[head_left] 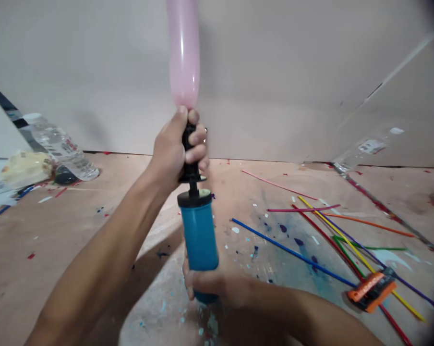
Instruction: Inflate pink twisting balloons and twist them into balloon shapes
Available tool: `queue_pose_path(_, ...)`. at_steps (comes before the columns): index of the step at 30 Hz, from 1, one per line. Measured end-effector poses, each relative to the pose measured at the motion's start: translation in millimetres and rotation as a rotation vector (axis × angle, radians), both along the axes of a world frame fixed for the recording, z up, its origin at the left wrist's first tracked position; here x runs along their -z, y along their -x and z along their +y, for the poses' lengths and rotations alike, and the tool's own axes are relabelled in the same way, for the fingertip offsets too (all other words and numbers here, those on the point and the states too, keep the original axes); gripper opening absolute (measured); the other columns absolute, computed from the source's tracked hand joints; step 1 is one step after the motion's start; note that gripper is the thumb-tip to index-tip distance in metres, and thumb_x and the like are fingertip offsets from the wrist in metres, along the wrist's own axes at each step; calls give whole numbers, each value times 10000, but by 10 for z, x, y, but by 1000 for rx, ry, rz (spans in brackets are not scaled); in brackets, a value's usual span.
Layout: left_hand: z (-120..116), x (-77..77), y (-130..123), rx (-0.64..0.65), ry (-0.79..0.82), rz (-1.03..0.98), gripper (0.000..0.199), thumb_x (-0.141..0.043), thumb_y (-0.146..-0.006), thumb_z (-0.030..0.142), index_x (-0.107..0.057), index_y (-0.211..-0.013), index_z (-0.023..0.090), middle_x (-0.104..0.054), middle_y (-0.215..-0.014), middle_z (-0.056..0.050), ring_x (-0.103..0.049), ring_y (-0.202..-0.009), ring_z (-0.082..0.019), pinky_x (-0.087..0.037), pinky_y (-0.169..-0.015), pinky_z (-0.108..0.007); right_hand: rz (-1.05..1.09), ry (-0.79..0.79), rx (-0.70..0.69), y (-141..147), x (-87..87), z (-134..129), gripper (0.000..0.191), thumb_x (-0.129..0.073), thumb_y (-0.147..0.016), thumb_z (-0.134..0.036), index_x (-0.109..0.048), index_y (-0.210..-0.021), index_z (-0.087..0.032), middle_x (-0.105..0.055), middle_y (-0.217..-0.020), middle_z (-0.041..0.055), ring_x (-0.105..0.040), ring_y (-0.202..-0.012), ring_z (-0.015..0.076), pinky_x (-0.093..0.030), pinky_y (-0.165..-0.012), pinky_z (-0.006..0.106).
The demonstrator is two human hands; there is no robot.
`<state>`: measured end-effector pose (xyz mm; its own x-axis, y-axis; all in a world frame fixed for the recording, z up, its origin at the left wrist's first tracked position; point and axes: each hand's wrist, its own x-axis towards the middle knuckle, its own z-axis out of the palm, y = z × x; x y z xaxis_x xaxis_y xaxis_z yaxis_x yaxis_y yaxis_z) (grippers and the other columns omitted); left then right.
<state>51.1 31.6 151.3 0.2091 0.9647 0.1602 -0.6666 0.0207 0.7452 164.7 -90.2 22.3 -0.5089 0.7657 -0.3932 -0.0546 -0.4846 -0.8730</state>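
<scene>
A blue hand pump [199, 235] with a black cap stands nearly upright in the middle of the view. My left hand [179, 142] is wrapped round its black upper handle, with thumb and forefinger pinching the bottom end of a long pink balloon [184, 53] at the nozzle. The balloon is inflated and rises past the top edge of the view. Lower down, my right hand [217, 286] grips the blue barrel near its base. A short stretch of black rod shows between handle and cap.
Several thin uninflated balloons, one of them blue [292, 252], lie at the right, with an orange and black device [371, 290] on some. Clear bottles lean at left [64, 146] and right [371, 146]. A yellowish bag [26, 168] lies far left. A pale wall [267, 86] rises behind.
</scene>
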Motion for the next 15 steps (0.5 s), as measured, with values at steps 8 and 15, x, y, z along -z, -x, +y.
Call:
queue_pose_path(8, -223, 677, 4, 174, 60, 54, 300, -513, -883, 466, -399, -775, 211, -389, -549, 90, -287, -305, -25, -274, -270, -129, 136, -26, -89, 96, 368, 120, 362, -764, -563, -342, -523, -758, -155, -605, -645, 12, -561, -572, 119, -438, -589, 265)
queue_pose_path(15, -36, 786, 64, 161, 202, -4, 236, -344, -962, 295, -390, -752, 199, -351, -529, 84, -251, -282, -31, -222, -246, -134, 314, 180, -48, 195, 387, -290, 397, -666, -627, -523, -533, -729, -163, -566, -614, 9, -517, -533, 113, -411, -528, 252)
